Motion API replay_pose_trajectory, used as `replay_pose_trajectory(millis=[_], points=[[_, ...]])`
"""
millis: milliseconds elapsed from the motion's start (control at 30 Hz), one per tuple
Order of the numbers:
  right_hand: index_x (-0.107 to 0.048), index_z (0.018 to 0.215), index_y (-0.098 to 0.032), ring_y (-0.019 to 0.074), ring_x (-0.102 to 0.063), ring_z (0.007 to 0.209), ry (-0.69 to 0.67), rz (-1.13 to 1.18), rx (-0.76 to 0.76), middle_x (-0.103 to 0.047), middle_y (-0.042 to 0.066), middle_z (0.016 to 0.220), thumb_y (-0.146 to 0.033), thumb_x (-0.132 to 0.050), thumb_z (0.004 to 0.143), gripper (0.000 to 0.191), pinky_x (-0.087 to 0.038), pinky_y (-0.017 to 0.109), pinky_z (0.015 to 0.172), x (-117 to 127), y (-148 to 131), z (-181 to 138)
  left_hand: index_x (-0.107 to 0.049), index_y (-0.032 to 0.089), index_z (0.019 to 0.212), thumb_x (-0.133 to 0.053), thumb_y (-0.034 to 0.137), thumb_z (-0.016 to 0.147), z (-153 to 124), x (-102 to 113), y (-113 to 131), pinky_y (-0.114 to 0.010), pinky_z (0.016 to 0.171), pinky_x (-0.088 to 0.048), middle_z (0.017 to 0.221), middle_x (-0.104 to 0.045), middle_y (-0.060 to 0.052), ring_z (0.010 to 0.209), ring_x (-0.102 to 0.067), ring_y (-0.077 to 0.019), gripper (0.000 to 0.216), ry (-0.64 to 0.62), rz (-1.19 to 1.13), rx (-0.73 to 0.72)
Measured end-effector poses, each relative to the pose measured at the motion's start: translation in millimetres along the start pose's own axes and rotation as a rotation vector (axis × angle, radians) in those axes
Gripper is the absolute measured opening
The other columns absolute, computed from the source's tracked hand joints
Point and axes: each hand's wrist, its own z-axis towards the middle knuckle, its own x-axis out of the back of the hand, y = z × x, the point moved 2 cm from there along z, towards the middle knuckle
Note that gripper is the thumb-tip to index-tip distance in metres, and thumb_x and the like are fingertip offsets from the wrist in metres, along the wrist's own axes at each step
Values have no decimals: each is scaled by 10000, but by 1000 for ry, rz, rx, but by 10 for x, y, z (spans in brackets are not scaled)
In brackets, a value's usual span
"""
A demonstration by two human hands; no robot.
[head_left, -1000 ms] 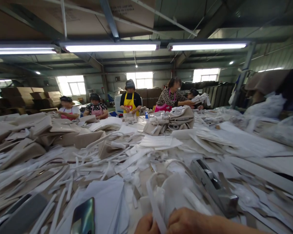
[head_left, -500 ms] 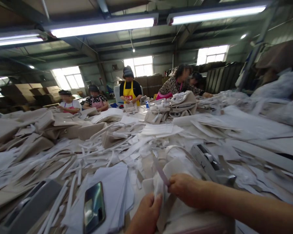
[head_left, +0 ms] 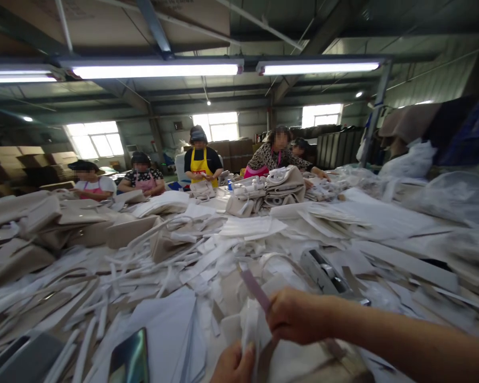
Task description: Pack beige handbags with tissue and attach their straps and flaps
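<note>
White wrapping (head_left: 248,322), soft and crumpled, stands low in my head view, right of centre, and I have its lower edge pinched between thumb and fingers of the left hand (head_left: 233,364), with no gap that I can make out. Just beside it, my right hand (head_left: 293,316) is closed in a fist around a mauve strip (head_left: 255,290), which sticks out at a slant towards the far side of the table; whether its tip touches anything, I can't tell from where I sit. Beneath that fist hangs a beige band (head_left: 266,359), close by the wrapping. Beyond the right forearm I see a grey tape dispenser (head_left: 327,276); to the left of the hands lie white sheets (head_left: 163,330), with a dark, glossy phone (head_left: 130,356) at their near edge. Further off, past heaped beige bags (head_left: 91,231), a co-worker in a yellow apron (head_left: 199,164) faces my way
</note>
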Motion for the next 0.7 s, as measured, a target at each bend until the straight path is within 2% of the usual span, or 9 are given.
replay_pose_trajectory(millis=[100, 167, 300, 367, 433, 500, 533, 600, 700], points=[[-747, 774, -185, 157, -626, 725, 116, 169, -36, -707, 33, 737, -193, -616, 867, 161, -469, 237, 699, 418, -120, 171, -729, 162, 964, -429, 604, 925, -197, 12, 285, -339, 838, -469, 945, -717, -78, 938, -607, -275, 536, 19, 73, 11], [-739, 774, -180, 162, -622, 747, 162, 127, -37, -700, 45, 763, -218, -602, 898, 189, -457, 243, 709, 508, -193, 388, -713, 177, 965, -429, 540, 943, -294, 26, 400, -356, 864, -453, 953, -691, -78, 917, -593, -253, 462, 78, 111, 26], [-728, 723, -180, 188, -635, 768, 126, -53, -119, -712, 70, 819, -230, -598, 898, 224, -446, 271, 706, 248, -274, 846, -674, 182, 813, -417, 544, 948, -374, 9, 401, -364, 720, -438, 745, -606, -45, 723, -546, -208, 464, 147, 152, 121], [-743, 749, -185, 207, -658, 794, 85, -84, -173, -733, 78, 847, -229, -624, 873, 177, -457, 283, 723, 71, -240, 983, -659, 185, 805, -411, 566, 947, -373, -11, 371, -358, 682, -420, 730, -612, -48, 719, -552, -212, 476, 150, 128, 139], [-767, 900, -182, 237, -679, 869, 89, -88, -209, -755, 99, 936, -242, -671, 840, 128, -470, 297, 757, -19, -151, 1026, -645, 183, 819, -405, 551, 953, -360, -23, 363, -354, 684, -404, 779, -648, -65, 762, -576, -223, 459, 136, 98, 146], [-750, 1071, -175, 253, -685, 928, 116, -86, -238, -761, 121, 1031, -274, -701, 832, 262, -473, 306, 781, -4, -35, 991, -629, 175, 818, -408, 509, 957, -349, -21, 381, -343, 681, -382, 810, -667, -72, 786, -586, -224, 424, 116, 87, 149], [-749, 1077, -173, 250, -689, 921, 124, -89, -256, -766, 123, 1025, -299, -689, 854, 263, -467, 304, 775, 33, 22, 954, -625, 172, 819, -412, 483, 957, -346, -17, 398, -334, 678, -372, 816, -671, -70, 787, -585, -218, 402, 102, 86, 145], [-770, 910, -168, 227, -693, 811, 127, -134, -299, -775, 111, 887, -357, -610, 928, 248, -434, 295, 705, 139, 106, 861, -618, 168, 812, -412, 452, 958, -347, -2, 429, -318, 662, -355, 817, -674, -62, 772, -574, -202, 380, 88, 89, 138], [-714, 675, -170, 194, -654, 645, 54, -256, -283, -739, 88, 702, -406, -540, 971, 417, -330, 304, 591, 280, 98, 678, -629, 167, 821, -399, 456, 970, -356, 18, 447, -304, 665, -350, 838, -685, -54, 771, -569, -189, 398, 73, 90, 123]])
